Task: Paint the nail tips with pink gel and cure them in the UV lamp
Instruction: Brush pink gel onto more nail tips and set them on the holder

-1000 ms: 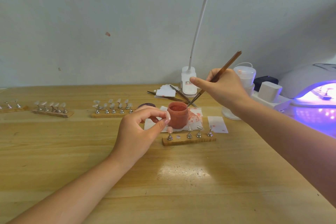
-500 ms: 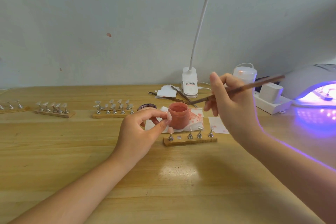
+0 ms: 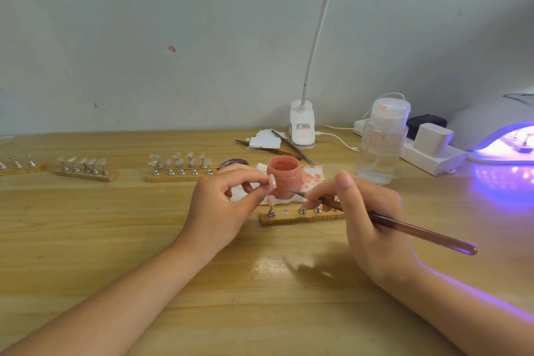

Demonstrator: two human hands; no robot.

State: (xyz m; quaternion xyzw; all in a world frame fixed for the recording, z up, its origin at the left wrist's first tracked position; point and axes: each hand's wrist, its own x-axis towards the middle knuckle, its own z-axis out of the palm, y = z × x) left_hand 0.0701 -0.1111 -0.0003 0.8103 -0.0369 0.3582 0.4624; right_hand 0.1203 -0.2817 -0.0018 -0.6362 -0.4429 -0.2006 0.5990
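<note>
My left hand (image 3: 228,205) pinches a pale nail tip (image 3: 272,181) between thumb and finger, just in front of the open pink gel jar (image 3: 283,176). My right hand (image 3: 364,220) grips a brown brush (image 3: 404,225); its fine point sits a little right of the nail tip, near the jar's base. Below them a wooden stand (image 3: 300,215) carries metal holders, one with a pink tip (image 3: 271,199). The UV lamp (image 3: 502,136) glows purple at the far right, with something inside it.
More wooden stands with clear tips (image 3: 182,169) (image 3: 86,169) line the left of the table. A stained paper (image 3: 312,175) lies under the jar. A clear pump bottle (image 3: 381,141), white power strip (image 3: 430,153), clip lamp (image 3: 302,127) and spare tools (image 3: 289,147) stand behind.
My right hand has swung down from above the jar and turned the brush, so its point now aims at the nail tip. My left hand has stayed in place.
</note>
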